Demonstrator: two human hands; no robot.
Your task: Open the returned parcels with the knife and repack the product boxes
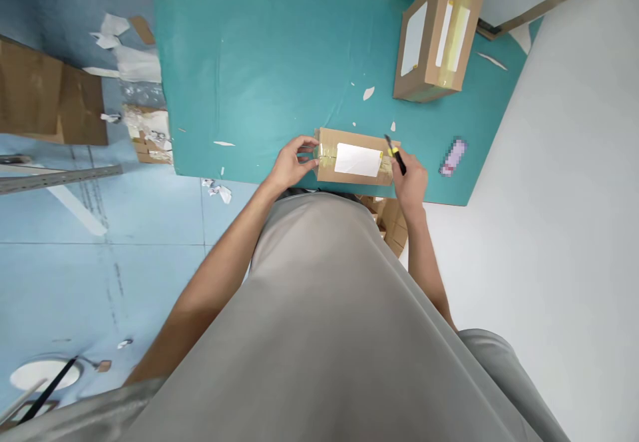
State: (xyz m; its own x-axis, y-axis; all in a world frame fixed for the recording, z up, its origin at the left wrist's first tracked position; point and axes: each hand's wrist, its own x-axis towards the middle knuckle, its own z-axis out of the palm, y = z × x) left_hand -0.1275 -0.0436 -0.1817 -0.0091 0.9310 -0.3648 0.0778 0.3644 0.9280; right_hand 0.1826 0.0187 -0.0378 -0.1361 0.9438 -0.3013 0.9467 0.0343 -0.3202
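Note:
A small cardboard box with a white label and yellowish tape lies near the front edge of a teal table. My left hand grips the box's left end, fingers curled around it. My right hand is closed on a black and yellow utility knife, whose blade points at the box's right top edge.
A larger taped cardboard box stands at the back right of the table. A small pink object, blurred, lies to the right. Paper scraps dot the table. Cardboard and plastic debris lie on the blue floor at left. More boxes sit under the table.

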